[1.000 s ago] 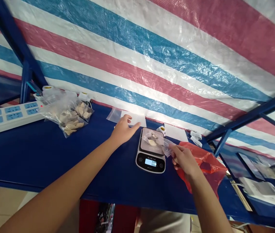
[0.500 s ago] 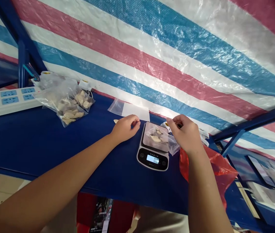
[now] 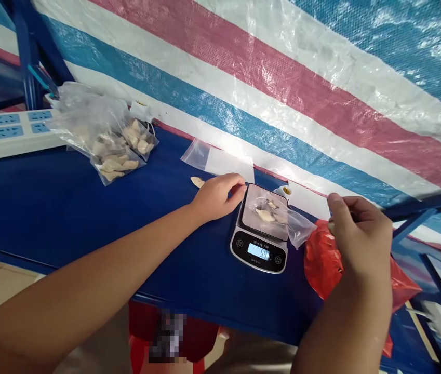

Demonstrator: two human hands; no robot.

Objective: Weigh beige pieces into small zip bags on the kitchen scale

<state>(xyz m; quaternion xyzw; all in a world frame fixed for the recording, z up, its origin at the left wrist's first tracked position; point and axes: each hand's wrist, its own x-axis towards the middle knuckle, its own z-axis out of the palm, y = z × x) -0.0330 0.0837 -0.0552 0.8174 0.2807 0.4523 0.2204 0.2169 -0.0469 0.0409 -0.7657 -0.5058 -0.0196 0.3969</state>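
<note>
A kitchen scale (image 3: 258, 253) lies on the blue table with its lit display reading about 5.9. On its pan rests a clear zip bag (image 3: 300, 228) with a few pale dried slices (image 3: 266, 215). My left hand (image 3: 220, 196) is closed beside the pan's left edge, its fingertips partly hidden; I cannot see whether it holds anything. A loose pale slice (image 3: 197, 182) lies behind my left wrist. Over the red plastic bag (image 3: 321, 259), my right hand (image 3: 362, 228) is closed, with a small pale bit showing below the thumb that I cannot make out.
Clear bags of pale slices (image 3: 113, 150) lie at the back left, beside a white power strip (image 3: 13, 137). A flat clear bag with white paper (image 3: 228, 165) and a white roll (image 3: 283, 191) sit behind the scale. A striped tarp (image 3: 220, 78) rises along the back.
My right hand has moved right, from beside the pan to over the red bag. The display has gone from 0.0 to about 5.9. The view has shifted slightly.
</note>
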